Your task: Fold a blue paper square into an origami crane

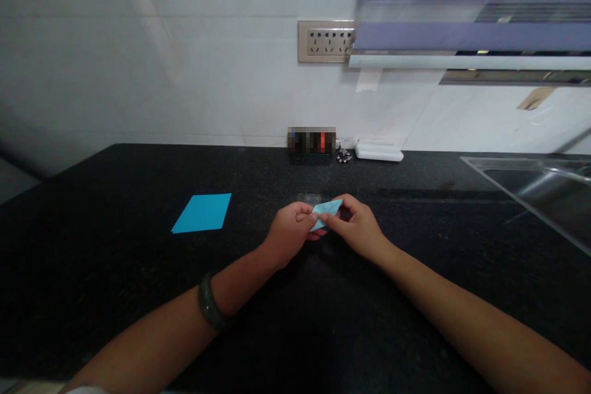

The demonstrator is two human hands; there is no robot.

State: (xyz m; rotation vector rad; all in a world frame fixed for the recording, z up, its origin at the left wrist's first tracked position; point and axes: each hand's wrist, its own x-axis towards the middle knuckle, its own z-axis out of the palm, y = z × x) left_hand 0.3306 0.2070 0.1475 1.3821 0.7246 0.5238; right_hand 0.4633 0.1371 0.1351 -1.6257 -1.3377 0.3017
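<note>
Paper is pinched in the closed fingertips of left hand and right hand over the counter middle; probably best to square its edges before creasing.

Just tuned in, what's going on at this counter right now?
A person's left hand and right hand pinch a small light-blue folded paper between them over the black counter. A second blue sheet lies flat on the counter to their left, untouched. A steel sink sits at the far right.
</note>
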